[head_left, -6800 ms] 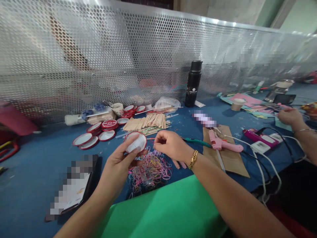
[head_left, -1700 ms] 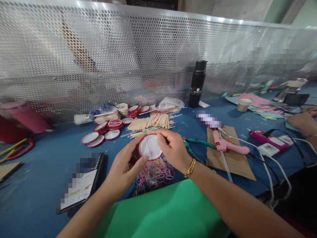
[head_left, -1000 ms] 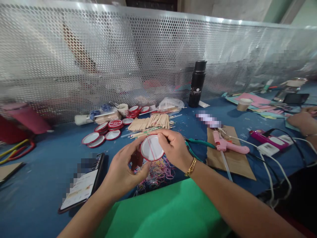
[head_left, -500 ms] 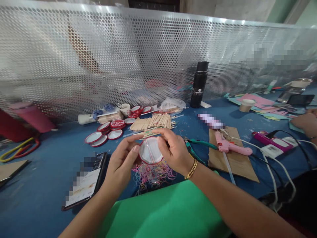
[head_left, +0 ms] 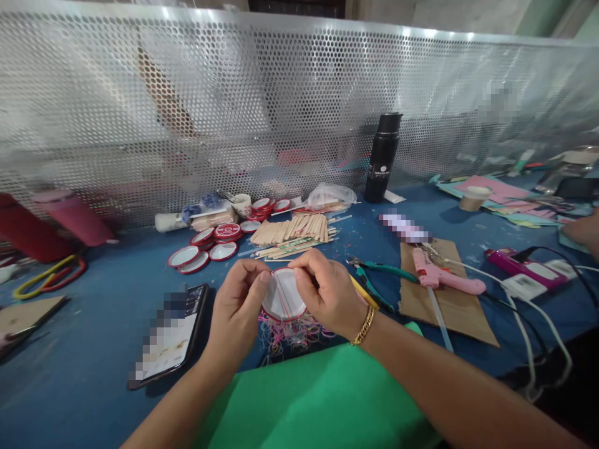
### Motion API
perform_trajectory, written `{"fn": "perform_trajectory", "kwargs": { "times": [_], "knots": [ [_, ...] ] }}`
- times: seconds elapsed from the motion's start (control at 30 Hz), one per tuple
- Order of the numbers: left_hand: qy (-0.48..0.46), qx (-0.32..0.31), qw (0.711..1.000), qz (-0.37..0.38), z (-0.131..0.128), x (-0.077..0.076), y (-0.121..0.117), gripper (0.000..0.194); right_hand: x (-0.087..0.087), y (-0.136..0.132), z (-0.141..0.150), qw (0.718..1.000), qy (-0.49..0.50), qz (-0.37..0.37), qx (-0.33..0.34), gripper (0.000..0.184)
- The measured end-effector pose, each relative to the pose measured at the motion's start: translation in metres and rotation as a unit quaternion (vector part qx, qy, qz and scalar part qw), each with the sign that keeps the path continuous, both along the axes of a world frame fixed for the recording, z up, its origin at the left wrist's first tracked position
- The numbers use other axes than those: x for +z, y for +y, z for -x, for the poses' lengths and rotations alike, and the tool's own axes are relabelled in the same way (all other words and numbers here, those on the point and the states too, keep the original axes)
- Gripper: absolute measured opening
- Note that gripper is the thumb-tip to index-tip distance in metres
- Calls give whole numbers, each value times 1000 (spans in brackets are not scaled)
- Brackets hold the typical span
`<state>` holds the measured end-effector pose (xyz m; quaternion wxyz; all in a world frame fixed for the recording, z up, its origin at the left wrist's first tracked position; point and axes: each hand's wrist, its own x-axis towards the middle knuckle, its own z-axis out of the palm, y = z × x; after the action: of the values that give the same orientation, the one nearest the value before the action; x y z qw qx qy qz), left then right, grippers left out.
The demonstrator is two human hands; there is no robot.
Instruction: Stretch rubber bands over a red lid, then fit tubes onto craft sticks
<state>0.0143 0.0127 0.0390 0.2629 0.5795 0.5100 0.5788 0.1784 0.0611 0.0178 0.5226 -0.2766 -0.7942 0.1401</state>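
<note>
In the head view, we hold the lid (head_left: 294, 294) between our two hands, white inside facing us, just above the pile of rubber bands (head_left: 299, 333). Our left hand (head_left: 236, 302) pinches its left rim, thumb against forefinger; our right hand (head_left: 330, 293) pinches the upper right rim. Thin red strands (head_left: 283, 300) cross the lid lengthwise, slanting from the upper rim to the lower, between our grips rather than from hand to hand. Neither hand looks clearly nearer to them.

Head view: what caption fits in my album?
Left hand and right hand hold a red-rimmed lid near colourful loops.
</note>
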Motion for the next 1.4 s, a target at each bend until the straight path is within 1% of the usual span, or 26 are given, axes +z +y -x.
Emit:
{"fn": "perform_trajectory", "kwargs": {
  "times": [0.47,0.63,0.7,0.87,1.03,1.3,1.4],
  "knots": [
    [49,60,996,-40,-4,-3,-5,14,4,-8,5,999,40,16,-19,11],
    [15,37,999,-21,-7,-3,-4,8,3,-6,3,999,41,24,-20,11],
    [7,29,1000,-10,-9,-3,-5,9,3,-5,2,999,40,26,-21,11],
    [22,48,998,-15,-9,-2,-4,11,4,-6,3,998,43,35,-12,11],
    [33,62,997,-27,-10,-1,-4,13,4,-7,5,998,54,31,-16,11],
    [14,39,999,5,-7,-4,-3,14,4,-7,5,998,49,32,-19,11],
    [27,28,999,15,-5,-3,-3,20,5,-7,5,998,43,42,-13,10]
  ]
}}
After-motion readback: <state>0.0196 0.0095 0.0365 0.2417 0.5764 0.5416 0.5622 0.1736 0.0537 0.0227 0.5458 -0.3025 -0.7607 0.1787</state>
